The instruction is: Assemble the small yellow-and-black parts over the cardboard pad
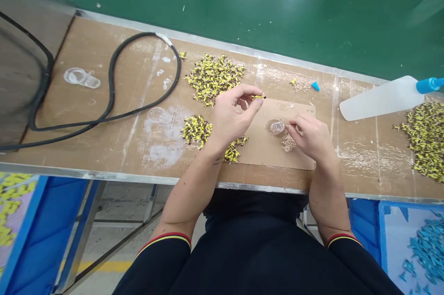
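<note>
Between the thumb and forefinger of my left hand [234,112] is a small yellow part with a dark tip [258,96], held above a cardboard sheet [263,151]. My right hand [310,137] is pinched at the side of a small clear cup [277,127] standing on that sheet; whatever its fingertips hold is too small to make out. Just below the cup lies a little heap of tiny copper-coloured pieces [289,143]. Left of my left hand are a large pile of yellow parts [213,75] and a smaller pile [196,129], partly covered by my wrist.
A black cable [111,73] loops over the left of the bench. At right lie a white squeeze bottle [381,98] and another yellow pile [426,140]. A blue cone [315,86] sits near the back edge. Below stand blue bins [381,235], one with blue parts.
</note>
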`<move>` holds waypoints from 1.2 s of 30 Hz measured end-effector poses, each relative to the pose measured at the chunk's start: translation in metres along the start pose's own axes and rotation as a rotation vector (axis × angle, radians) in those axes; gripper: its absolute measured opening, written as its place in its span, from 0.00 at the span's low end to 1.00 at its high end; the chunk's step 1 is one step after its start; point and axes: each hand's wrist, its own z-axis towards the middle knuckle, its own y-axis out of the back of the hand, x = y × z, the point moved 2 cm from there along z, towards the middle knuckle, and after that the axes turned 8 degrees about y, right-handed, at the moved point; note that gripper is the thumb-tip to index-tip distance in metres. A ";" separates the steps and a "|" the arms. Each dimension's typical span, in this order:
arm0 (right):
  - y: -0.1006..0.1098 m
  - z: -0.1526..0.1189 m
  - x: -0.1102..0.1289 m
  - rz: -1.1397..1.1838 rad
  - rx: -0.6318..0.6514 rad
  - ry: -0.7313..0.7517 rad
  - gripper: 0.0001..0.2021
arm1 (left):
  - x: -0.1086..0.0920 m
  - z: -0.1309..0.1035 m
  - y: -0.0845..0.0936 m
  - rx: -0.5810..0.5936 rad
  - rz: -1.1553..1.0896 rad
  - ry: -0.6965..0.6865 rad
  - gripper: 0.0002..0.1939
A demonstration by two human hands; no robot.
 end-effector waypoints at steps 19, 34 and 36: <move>0.005 0.000 0.019 0.881 -0.454 -0.058 0.05 | -0.022 -0.039 -0.040 0.430 -0.620 0.401 0.20; 0.000 0.001 0.020 0.820 -0.434 -0.004 0.05 | -0.016 -0.045 -0.041 0.311 -0.427 0.333 0.18; 0.001 0.001 0.019 0.778 -0.436 0.008 0.04 | -0.016 -0.045 -0.041 0.316 -0.424 0.328 0.18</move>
